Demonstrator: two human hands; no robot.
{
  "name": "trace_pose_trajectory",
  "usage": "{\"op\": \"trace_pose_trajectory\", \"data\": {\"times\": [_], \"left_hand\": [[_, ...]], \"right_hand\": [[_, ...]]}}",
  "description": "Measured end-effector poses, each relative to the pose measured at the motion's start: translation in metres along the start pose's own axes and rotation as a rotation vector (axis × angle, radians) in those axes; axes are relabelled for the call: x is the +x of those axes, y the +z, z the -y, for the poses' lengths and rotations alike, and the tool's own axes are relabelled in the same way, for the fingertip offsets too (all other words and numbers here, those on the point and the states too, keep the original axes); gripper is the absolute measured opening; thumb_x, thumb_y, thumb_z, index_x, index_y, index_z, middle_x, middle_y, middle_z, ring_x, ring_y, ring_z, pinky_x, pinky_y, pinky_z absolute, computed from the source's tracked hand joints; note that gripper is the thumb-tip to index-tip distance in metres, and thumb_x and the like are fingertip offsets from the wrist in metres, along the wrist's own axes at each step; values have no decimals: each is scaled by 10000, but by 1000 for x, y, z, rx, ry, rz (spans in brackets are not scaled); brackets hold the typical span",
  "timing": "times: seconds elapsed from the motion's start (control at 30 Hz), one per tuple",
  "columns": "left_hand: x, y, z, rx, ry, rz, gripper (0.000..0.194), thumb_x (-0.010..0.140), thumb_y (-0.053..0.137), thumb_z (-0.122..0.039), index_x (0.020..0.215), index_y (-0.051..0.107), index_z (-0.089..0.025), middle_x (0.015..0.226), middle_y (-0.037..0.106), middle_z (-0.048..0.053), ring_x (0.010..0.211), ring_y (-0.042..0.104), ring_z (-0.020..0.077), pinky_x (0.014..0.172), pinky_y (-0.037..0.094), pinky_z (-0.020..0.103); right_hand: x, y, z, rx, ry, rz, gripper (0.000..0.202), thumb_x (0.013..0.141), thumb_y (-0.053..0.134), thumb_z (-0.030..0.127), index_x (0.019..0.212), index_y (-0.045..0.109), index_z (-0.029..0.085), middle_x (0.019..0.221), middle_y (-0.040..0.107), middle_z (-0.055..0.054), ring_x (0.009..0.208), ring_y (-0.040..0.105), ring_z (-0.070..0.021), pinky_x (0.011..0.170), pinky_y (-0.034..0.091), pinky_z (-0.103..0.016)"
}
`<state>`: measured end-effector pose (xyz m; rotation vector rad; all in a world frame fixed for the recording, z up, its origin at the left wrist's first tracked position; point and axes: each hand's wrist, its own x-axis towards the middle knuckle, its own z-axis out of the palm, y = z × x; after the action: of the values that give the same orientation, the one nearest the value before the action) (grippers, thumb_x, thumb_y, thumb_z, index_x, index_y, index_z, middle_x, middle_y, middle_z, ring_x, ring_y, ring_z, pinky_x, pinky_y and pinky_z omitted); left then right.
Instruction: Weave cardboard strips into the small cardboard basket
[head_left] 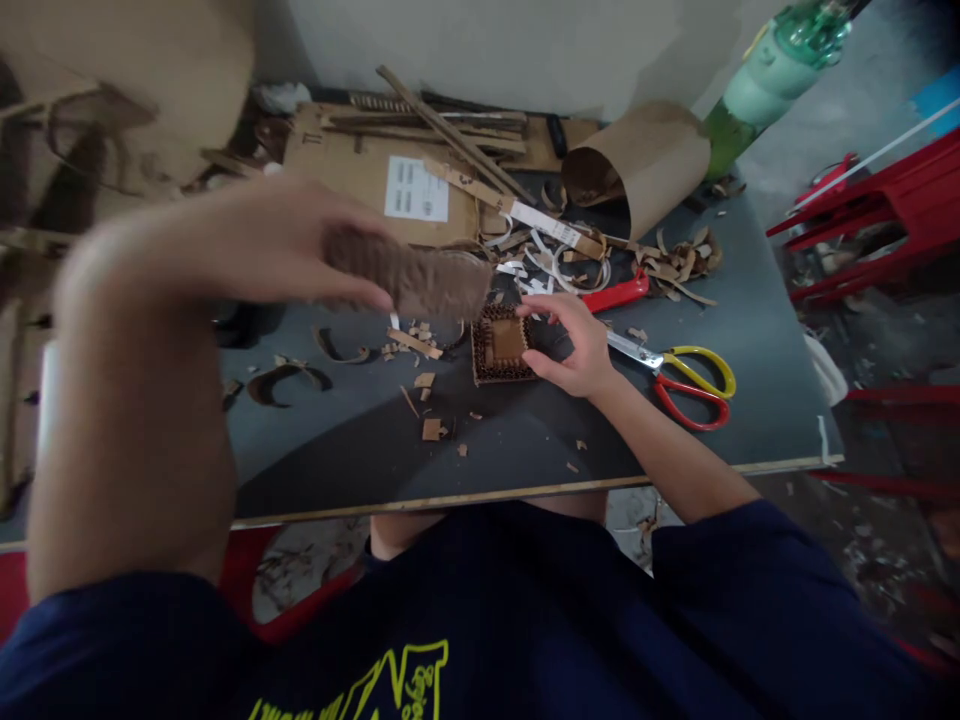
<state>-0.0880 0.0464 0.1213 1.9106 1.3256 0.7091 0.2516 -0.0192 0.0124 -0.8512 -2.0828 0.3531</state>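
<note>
My left hand [300, 240] grips a brown corrugated cardboard piece [442, 280], blurred by motion and raised above the table. Its thumb is underneath; the other fingers are partly hidden. Below and to the right of that piece, a small square cardboard box [504, 375] with an open top and walls of stacked corrugated edges rests on the table. My right hand [571, 345] has its thumb and fingertips at the box's right side, curved around that edge. Beside this hand lie scissors [660, 360] with one yellow and one red handle loop.
Behind the box are a red-handled cutter [616, 292], white paper curls [551, 262] and cardboard strips [450, 140] on a flat carton [337, 190]. A brown paper roll [652, 165] leans by a green bottle [765, 90]. Cardboard scraps [433, 430] dot the grey table [360, 450].
</note>
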Motion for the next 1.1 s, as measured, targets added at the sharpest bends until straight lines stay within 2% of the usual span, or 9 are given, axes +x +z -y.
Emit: {"op": "trace_pose_trajectory", "data": {"times": [0.1,0.17,0.33,0.5,0.6,0.67,0.8,0.9,1.1], "left_hand": [[-4,33,-25,264,112,409,471,512,923,-426,934,797,-260,634,658,-68,757,740,267,1020,498,658],[-5,51,-29,90,246,495,448,599,896,-471,1011,773,-344,720,733,-34,701,723,239,875,631,493],[-14,87,-6,-524,319,54,581,752,738,-673,1270,626,-434,1034,780,7,959,743,311,814,659,512],[-33,148,9,-665,194,70,440,775,789,-567,1085,678,-275,1117,759,56,1086,718,299,1015,605,526],[-39,171,14,-644,160,-54,439,847,701,-601,1058,623,-224,1044,747,85,1019,732,278,901,651,483],[-38,174,20,-619,137,-79,426,870,675,-587,1083,595,-226,976,726,71,896,741,253,769,669,437],[-34,167,33,-682,21,-158,503,760,785,-573,1061,597,-217,996,700,78,826,725,239,640,651,375],[-33,166,39,-717,-18,-217,570,666,851,-579,1022,597,-214,1020,695,85,900,722,255,641,647,347],[-34,169,50,-681,43,-159,588,740,779,-635,1112,558,-236,1095,701,103,983,728,268,696,656,348]], "right_hand": [[-2,-2,11,107,68,57,491,849,665,499,1245,638,209,981,765,-62,808,701,-196,703,558,-328],[-5,-3,19,140,98,88,310,867,674,441,1045,714,191,735,721,-13,568,610,-131,545,483,-265],[-11,0,32,435,373,-25,282,879,692,393,673,670,203,528,619,33,410,498,-80,408,382,-229],[-10,10,37,576,471,15,271,838,748,428,702,715,197,588,685,11,467,582,-104,455,464,-248],[-5,-4,43,404,441,196,297,817,751,465,709,721,190,601,682,13,525,596,-116,488,464,-253],[-6,-31,44,285,484,342,273,861,695,464,859,757,198,761,748,-10,633,655,-142,563,522,-275],[-35,-112,26,-432,477,290,311,861,609,290,1132,725,192,1093,744,-123,1046,684,-312,930,550,-506],[-71,-158,7,-710,605,557,585,754,665,279,1308,602,105,1265,641,-249,1182,614,-430,993,513,-589],[-93,-158,5,-880,796,504,597,745,612,218,1326,563,89,1279,588,-292,1093,647,-423,858,544,-528]]}}
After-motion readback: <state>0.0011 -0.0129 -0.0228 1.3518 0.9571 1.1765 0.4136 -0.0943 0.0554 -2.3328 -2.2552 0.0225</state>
